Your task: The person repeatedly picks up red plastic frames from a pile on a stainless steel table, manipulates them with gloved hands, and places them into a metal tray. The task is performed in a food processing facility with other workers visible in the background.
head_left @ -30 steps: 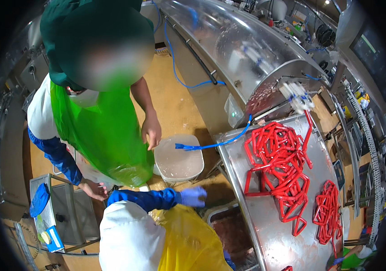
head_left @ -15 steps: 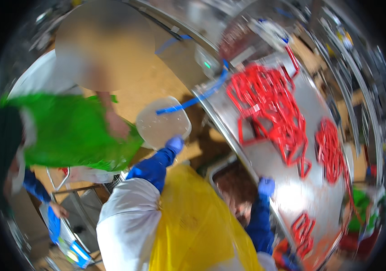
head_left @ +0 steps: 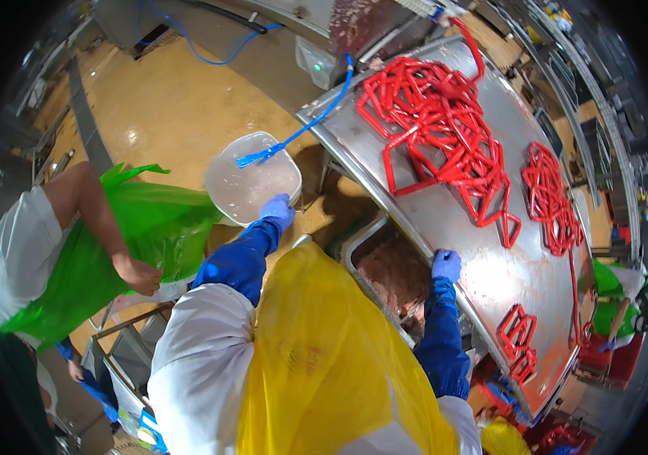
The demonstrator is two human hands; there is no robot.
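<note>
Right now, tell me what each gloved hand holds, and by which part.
The left hand grips the tub by its near rim. The right hand holds nothing; it rests on the steel table's edge.

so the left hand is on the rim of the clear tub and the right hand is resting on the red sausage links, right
Not quite. The right hand rests on the bare edge of the steel table, apart from the red sausage links. The left hand is on the clear tub, as the head view shows.

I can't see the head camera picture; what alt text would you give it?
A person in a yellow apron rests the gloved left hand on a clear tub of water and the gloved right hand on a steel table strewn with red sausage links. A co-worker in a green apron stands at left.
</note>
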